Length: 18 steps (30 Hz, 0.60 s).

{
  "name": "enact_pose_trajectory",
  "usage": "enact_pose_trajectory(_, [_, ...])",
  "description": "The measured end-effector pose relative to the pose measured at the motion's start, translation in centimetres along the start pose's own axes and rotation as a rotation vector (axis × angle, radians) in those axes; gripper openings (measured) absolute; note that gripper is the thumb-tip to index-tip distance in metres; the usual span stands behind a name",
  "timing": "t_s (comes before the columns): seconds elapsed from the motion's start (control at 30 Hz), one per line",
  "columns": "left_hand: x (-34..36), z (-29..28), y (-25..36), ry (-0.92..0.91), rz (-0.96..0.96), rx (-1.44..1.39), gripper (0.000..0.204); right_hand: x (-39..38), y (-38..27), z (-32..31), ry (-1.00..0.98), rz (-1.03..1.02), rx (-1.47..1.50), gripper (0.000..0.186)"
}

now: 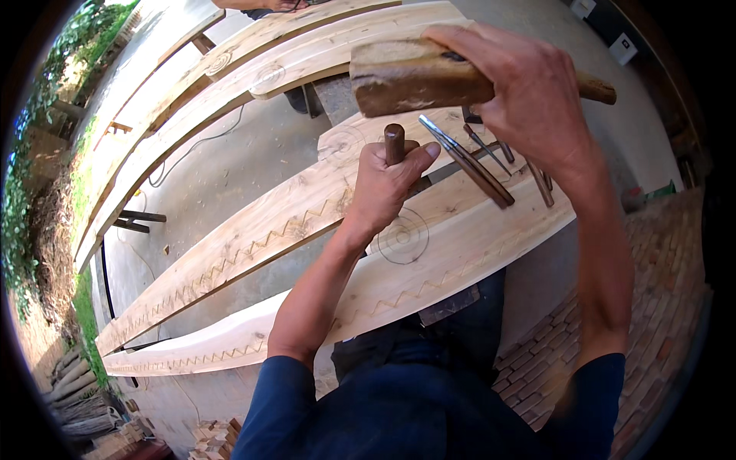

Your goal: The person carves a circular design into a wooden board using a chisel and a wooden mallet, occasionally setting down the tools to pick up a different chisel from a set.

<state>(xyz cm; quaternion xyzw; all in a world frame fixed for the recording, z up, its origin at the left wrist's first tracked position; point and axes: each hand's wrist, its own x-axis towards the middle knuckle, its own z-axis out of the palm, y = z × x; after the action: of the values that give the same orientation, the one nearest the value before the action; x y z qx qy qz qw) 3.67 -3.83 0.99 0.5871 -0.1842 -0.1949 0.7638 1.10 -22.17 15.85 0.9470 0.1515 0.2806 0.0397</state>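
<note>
My left hand point(377, 190) is wrapped round a chisel point(394, 143), its dark wooden handle sticking up above the fist. The hand hides the blade, so I cannot tell whether it is a flat chisel or a gouge. Raised to the right of it, my right hand point(537, 100) grips a heavy wooden mallet point(418, 80), whose block-like head hangs above the handle without touching it. Beneath the left fist lies a long pale board point(284, 222) with a zigzag border. Nearer to me, a second curved board point(452, 264) bears a zigzag line and drawn circles.
Several carving tools point(484, 180) lie right of my left hand. Beyond are more long curved boards point(184, 111) with ring patterns, and another person's hand point(285, 4) at the top edge. A cable point(203, 142) runs over the concrete floor. Wood offcuts point(216, 440) sit lower left.
</note>
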Motion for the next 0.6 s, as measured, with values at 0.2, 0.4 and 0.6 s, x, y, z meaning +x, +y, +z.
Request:
enact_pose_trajectory(0.2, [0.2, -0.8, -0.2, -0.006, -0.032, -0.105, 0.049, -1.1, -0.2, 0.6, 0.344, 0.485, 0.712, 0.043])
enact_pose_trajectory(0.4, [0.1, -0.4, -0.1, 0.013, -0.023, -0.088, 0.047, -0.8, 0.4, 0.6, 0.214, 0.300, 0.615, 0.036])
enact_pose_trajectory(0.6, [-0.2, -0.2, 0.6, 0.063, -0.074, -0.119, 0.041, -2.1, -2.6, 1.5, 0.040, 0.053, 0.127, 0.043])
